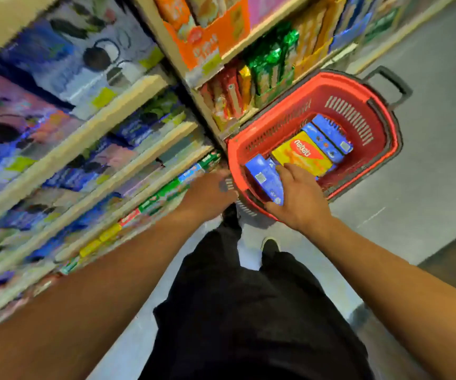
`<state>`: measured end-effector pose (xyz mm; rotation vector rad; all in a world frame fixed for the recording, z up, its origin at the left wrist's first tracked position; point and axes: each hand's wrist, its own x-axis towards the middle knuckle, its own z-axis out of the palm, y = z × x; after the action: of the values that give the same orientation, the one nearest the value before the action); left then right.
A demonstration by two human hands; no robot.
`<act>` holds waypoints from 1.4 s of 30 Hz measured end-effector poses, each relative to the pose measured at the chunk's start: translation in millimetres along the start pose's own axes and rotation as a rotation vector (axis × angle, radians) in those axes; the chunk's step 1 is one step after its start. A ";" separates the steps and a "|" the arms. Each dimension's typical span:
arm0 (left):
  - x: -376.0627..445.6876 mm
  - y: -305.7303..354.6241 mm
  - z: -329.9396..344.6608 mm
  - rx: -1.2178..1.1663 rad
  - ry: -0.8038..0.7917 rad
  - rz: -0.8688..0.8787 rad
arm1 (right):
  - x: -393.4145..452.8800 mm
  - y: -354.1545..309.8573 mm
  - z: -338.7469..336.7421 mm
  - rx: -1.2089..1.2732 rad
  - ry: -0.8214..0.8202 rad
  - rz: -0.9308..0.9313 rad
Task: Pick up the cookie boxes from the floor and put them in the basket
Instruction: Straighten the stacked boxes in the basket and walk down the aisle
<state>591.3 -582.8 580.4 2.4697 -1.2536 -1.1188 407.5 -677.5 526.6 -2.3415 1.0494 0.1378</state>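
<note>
Blue cookie box (pixel 265 180), flat glossy cardboard, gripped by the right hand (pixel 299 197) inside the slotted red plastic basket (pixel 331 105).

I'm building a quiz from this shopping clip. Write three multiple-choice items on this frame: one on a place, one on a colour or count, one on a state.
1. Where does the yellow cookie box lie?
A. On the floor
B. Inside the red basket
C. On a shelf

2. How many blue cookie boxes show in or over the basket?
A. One
B. Three
C. Five

3. What is the right hand doing?
A. Gripping a blue cookie box
B. Hanging idle
C. Pulling the basket handle

Answers:
1 B: the yellow box rests on the basket's floor beside two blue boxes.
2 B: two blue boxes lie beyond the yellow one, and a third is in the right hand.
3 A: the fingers curl round the blue box above the basket's near rim; the left hand holds nothing.
</note>
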 end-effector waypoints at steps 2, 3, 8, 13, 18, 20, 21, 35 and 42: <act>-36.4 -17.1 5.9 -0.012 0.047 -0.098 | -10.0 -13.1 -3.1 -0.051 -0.054 -0.076; -57.0 -29.2 7.7 -0.034 0.090 -0.146 | -14.7 -24.9 -4.6 -0.083 -0.080 -0.137; -145.7 -77.4 15.9 -0.201 0.298 -0.325 | -29.2 -94.9 6.4 -0.250 -0.203 -0.427; -254.3 -135.7 47.9 -0.387 0.485 -0.561 | -63.0 -178.4 50.6 -0.418 -0.310 -0.728; -360.9 -186.6 71.9 -0.500 0.696 -0.765 | -115.6 -267.9 103.4 -0.470 -0.408 -0.972; -422.3 -210.3 95.1 -0.533 0.787 -0.851 | -157.2 -310.6 138.5 -0.499 -0.440 -1.083; -436.6 -215.8 101.1 -0.542 0.807 -0.872 | -168.3 -322.7 146.1 -0.498 -0.444 -1.096; -685.1 -318.7 203.3 -0.817 1.191 -1.313 | -394.0 -511.9 295.4 -0.598 -0.577 -1.557; -730.6 -407.7 210.8 -0.956 1.297 -1.434 | -422.7 -620.1 369.9 -0.677 -0.625 -1.625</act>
<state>434.6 262.4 654.2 2.0676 1.2159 0.1331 608.1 128.2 629.9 -2.6192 -1.4255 0.5549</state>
